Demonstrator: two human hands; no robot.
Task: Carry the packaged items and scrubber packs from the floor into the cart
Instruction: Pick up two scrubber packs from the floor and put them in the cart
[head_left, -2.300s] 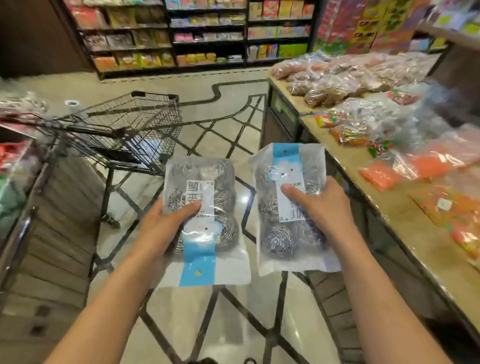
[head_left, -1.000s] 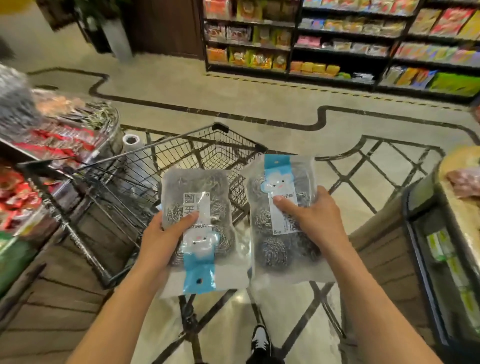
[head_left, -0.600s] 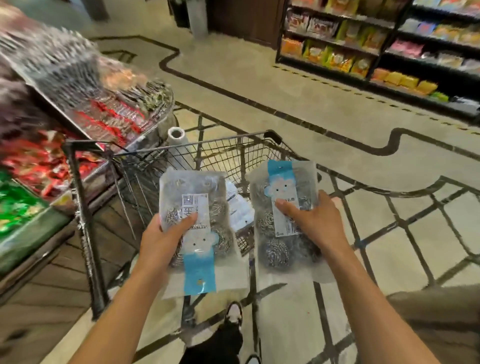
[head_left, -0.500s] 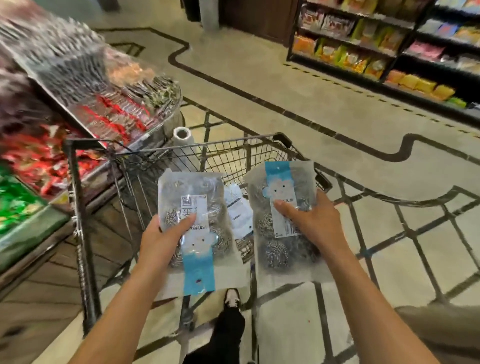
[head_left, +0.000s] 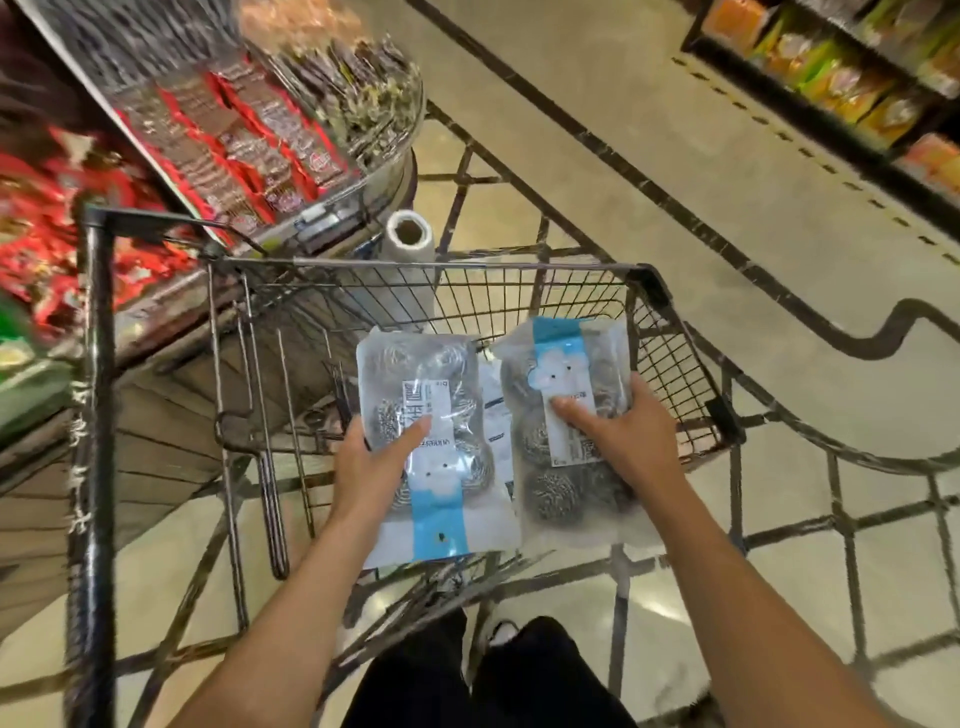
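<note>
Two scrubber packs up over the wire cart (head_left: 670, 358), dead centre of the frame. Left hand (head_left: 371, 467) gripping the left scrubber pack (head_left: 441, 415) from its left edge, thumb pressed across the white label, blue strip end pointing down toward the bottom of the frame. Right hand (head_left: 628, 436) gripping the right scrubber pack (head_left: 550, 493) from its right edge, thumb on the label too, blue strip end pointing up instead. Both packs clear plastic with steel wool balls inside, held side by side, nearly touching, above the basket opening and not yet down inside it. Between the two, a bit of another white package (head_left: 494, 415) peeking through, lying in the basket underneath, too covered to read. Just past the cart's far rim, a white roll (head_left: 408, 244) standing upright. Upper left of the frame packed with a display counter (head_left: 332, 208) of red and dark snack packets, pretty blurry. Upper right corner showing a dark shelf (head_left: 831, 67) with orange and green packs. Pale floor (head_left: 597, 130) with dark inlaid lines running through. Black trouser legs (head_left: 483, 680) at the bottom centre.
</note>
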